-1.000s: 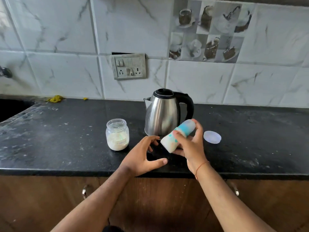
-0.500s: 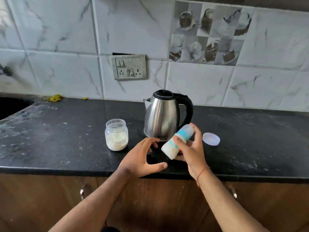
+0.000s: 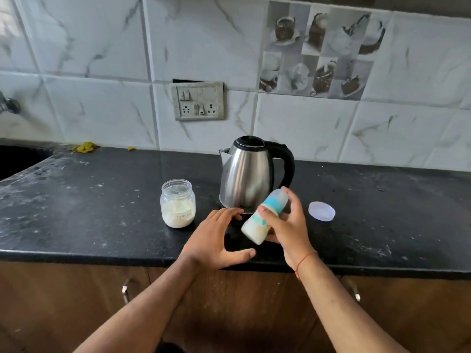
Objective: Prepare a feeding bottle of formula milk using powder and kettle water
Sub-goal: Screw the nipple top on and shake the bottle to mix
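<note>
My right hand [image 3: 290, 225] grips a feeding bottle [image 3: 262, 217] with blue print, tilted with its cap end up to the right and white milk pooled at its lower left end. It hangs just above the black counter [image 3: 89, 215], in front of a steel kettle [image 3: 251, 177] with a black handle. My left hand [image 3: 216, 238] hovers open just left of the bottle, fingers spread, holding nothing. An open glass jar of white powder [image 3: 178, 203] stands left of the kettle. A round translucent lid [image 3: 321, 211] lies on the counter to the right.
A dark sink [image 3: 15, 159] sits at the far left with a tap [image 3: 9, 104] above it. A switch and socket plate [image 3: 198, 101] is on the tiled wall. Yellow scraps [image 3: 85, 147] lie at the counter's back. Wooden cupboard doors with metal handles [image 3: 125, 289] run below.
The bottle has stayed tilted in my right hand and shifted only slightly. My left hand has stayed open beside it.
</note>
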